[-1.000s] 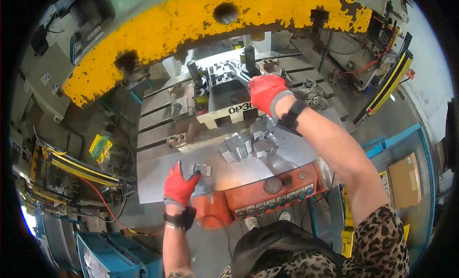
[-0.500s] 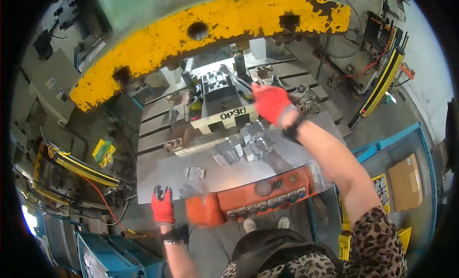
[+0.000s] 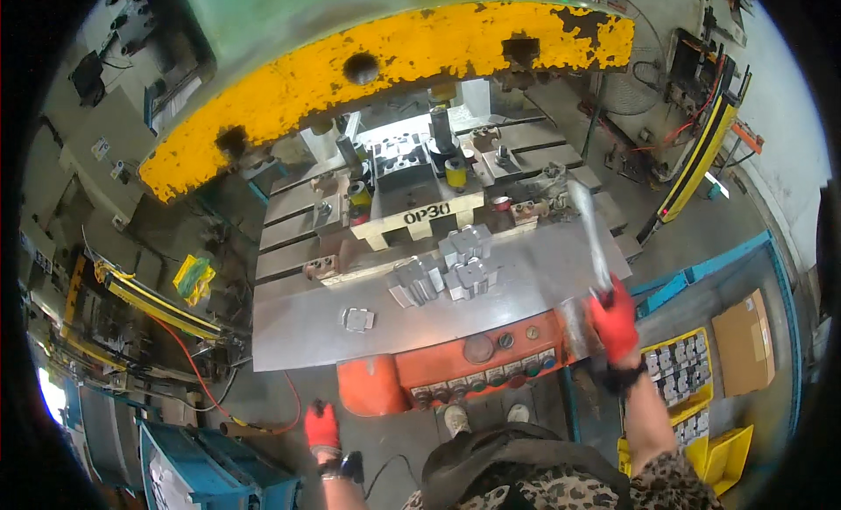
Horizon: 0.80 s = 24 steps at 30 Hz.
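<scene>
My right hand (image 3: 616,324), in a red glove, grips one end of a long grey metal tool (image 3: 592,234) over the table's right front corner. The tool points away from me, its broad end up and blurred; its exact kind cannot be told. My left hand (image 3: 322,426), also gloved in red, hangs below the table's front left edge, fingers curled with nothing visible in them. On the metal table (image 3: 298,326) lie a single bracket-like metal part (image 3: 358,320) and several stacked ones (image 3: 467,260). Behind them stands a die (image 3: 429,216) with guide posts, its block (image 3: 401,155) in full view.
A yellow press ram (image 3: 420,50) spans above the die. An orange control box (image 3: 482,357) with buttons fronts the table. At right are yellow bins (image 3: 674,409) of metal parts and a cardboard box (image 3: 743,342). Yellow-black upright guards (image 3: 698,159) flank the press.
My right hand has drawn back from the die to the table's right front corner, carrying the tool. My left hand has dropped from the table's front edge toward me, its fingers more curled.
</scene>
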Each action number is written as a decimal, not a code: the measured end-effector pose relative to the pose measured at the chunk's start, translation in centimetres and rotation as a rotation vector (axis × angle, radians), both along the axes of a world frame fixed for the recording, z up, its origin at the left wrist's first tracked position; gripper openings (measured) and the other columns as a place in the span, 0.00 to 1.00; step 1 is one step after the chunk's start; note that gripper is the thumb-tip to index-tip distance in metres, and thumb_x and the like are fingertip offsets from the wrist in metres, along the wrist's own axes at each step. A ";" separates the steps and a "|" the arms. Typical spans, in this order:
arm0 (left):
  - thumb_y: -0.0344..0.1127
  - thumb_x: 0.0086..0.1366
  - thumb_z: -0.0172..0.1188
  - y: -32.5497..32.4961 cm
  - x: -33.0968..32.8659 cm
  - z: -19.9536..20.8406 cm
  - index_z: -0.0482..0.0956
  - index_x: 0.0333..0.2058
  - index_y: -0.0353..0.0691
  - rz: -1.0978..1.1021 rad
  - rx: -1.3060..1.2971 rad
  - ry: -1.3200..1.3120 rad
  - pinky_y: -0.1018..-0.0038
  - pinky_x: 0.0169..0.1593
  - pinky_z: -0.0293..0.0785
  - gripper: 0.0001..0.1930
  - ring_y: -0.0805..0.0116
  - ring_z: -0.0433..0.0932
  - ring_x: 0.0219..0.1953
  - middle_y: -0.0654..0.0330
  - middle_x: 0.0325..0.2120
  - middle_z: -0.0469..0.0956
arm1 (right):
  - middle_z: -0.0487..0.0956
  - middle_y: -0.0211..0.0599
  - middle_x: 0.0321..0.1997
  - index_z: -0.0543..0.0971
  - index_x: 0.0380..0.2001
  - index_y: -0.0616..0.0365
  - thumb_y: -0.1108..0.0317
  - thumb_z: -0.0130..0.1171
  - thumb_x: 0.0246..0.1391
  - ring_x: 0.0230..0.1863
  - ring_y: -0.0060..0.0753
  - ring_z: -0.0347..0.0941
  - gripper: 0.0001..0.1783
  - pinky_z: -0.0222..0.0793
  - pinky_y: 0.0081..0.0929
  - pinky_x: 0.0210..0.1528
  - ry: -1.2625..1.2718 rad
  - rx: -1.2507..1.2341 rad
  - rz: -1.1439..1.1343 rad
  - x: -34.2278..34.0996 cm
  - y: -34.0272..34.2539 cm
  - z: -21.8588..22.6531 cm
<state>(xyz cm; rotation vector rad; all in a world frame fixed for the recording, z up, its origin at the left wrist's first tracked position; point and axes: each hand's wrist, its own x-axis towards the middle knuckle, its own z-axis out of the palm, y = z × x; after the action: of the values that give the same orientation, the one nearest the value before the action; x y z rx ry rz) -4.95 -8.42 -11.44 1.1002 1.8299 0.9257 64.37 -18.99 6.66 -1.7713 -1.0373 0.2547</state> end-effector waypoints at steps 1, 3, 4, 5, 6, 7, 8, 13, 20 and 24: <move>0.36 0.77 0.72 -0.1 1.6 -1.0 0.78 0.68 0.35 -0.057 -0.068 -0.037 0.67 0.40 0.77 0.26 0.72 0.78 0.36 0.61 0.43 0.83 | 0.86 0.39 0.44 0.78 0.74 0.65 0.67 0.71 0.70 0.42 0.33 0.81 0.32 0.81 0.38 0.49 0.011 0.018 -0.129 1.9 -4.5 -4.5; 0.38 0.77 0.72 0.3 3.9 -3.1 0.78 0.69 0.36 -0.168 -0.136 -0.040 0.67 0.42 0.77 0.27 0.71 0.78 0.38 0.61 0.45 0.83 | 0.86 0.39 0.44 0.78 0.74 0.66 0.67 0.72 0.70 0.44 0.37 0.80 0.32 0.80 0.39 0.52 0.126 -0.055 -0.378 4.3 -12.9 -13.3; 0.38 0.77 0.72 1.2 5.7 -4.4 0.77 0.69 0.37 -0.229 -0.145 -0.021 0.66 0.43 0.77 0.27 0.70 0.78 0.40 0.61 0.46 0.82 | 0.79 0.26 0.36 0.80 0.61 0.64 0.69 0.70 0.71 0.36 0.25 0.76 0.20 0.73 0.30 0.39 0.039 0.028 -0.501 7.0 -16.0 -19.5; 0.39 0.77 0.71 0.9 5.6 -5.4 0.77 0.70 0.37 -0.244 -0.146 0.058 0.66 0.44 0.77 0.28 0.70 0.78 0.41 0.62 0.47 0.82 | 0.81 0.29 0.40 0.80 0.63 0.64 0.68 0.71 0.71 0.39 0.28 0.78 0.22 0.75 0.32 0.42 0.185 0.008 -0.393 7.0 -14.7 -20.7; 0.40 0.77 0.71 0.6 5.5 -6.2 0.77 0.70 0.38 -0.257 -0.146 0.157 0.66 0.45 0.77 0.28 0.69 0.77 0.42 0.62 0.48 0.82 | 0.83 0.32 0.44 0.81 0.64 0.63 0.67 0.71 0.72 0.43 0.31 0.80 0.23 0.76 0.34 0.46 0.329 -0.017 -0.283 6.4 -12.5 -20.9; 0.40 0.77 0.71 0.7 5.4 -6.8 0.77 0.71 0.38 -0.268 -0.147 0.239 0.66 0.46 0.77 0.28 0.69 0.77 0.43 0.62 0.49 0.82 | 0.85 0.35 0.48 0.81 0.65 0.63 0.65 0.71 0.72 0.46 0.34 0.82 0.24 0.78 0.36 0.50 0.467 -0.037 -0.186 6.1 -10.5 -20.8; 0.41 0.77 0.70 0.7 5.2 -7.2 0.76 0.71 0.39 -0.270 -0.160 0.327 0.65 0.47 0.77 0.29 0.68 0.77 0.44 0.62 0.50 0.81 | 0.88 0.38 0.52 0.81 0.67 0.63 0.64 0.71 0.72 0.49 0.37 0.83 0.25 0.79 0.38 0.53 0.605 -0.059 -0.082 5.7 -8.6 -20.7; 0.45 0.78 0.69 5.0 9.9 -9.1 0.75 0.73 0.42 -0.409 -0.141 0.495 0.64 0.51 0.77 0.30 0.66 0.76 0.50 0.62 0.55 0.80 | 0.92 0.40 0.62 0.88 0.63 0.59 0.60 0.69 0.75 0.57 0.39 0.88 0.21 0.83 0.39 0.61 0.141 -0.432 0.205 13.9 -8.4 -25.1; 0.49 0.78 0.67 5.0 9.0 -10.1 0.72 0.76 0.46 -0.465 -0.177 0.644 0.62 0.58 0.76 0.33 0.63 0.76 0.57 0.62 0.62 0.78 | 0.91 0.41 0.68 0.89 0.63 0.57 0.56 0.67 0.76 0.65 0.38 0.87 0.21 0.80 0.37 0.69 -0.056 -0.416 0.240 16.0 -6.1 -29.7; 0.52 0.79 0.66 3.0 5.3 -9.1 0.71 0.77 0.48 -0.470 -0.215 0.745 0.61 0.62 0.76 0.34 0.62 0.75 0.62 0.62 0.66 0.77 | 0.88 0.40 0.72 0.86 0.66 0.52 0.55 0.62 0.79 0.69 0.39 0.84 0.21 0.76 0.38 0.74 0.138 -0.324 0.283 12.2 -4.5 -28.5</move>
<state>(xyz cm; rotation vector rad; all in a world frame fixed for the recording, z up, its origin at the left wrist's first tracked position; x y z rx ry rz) 0.34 -5.40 -20.58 1.7781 2.0173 0.0207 76.57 -23.44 -21.82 -1.8558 -1.1953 0.7469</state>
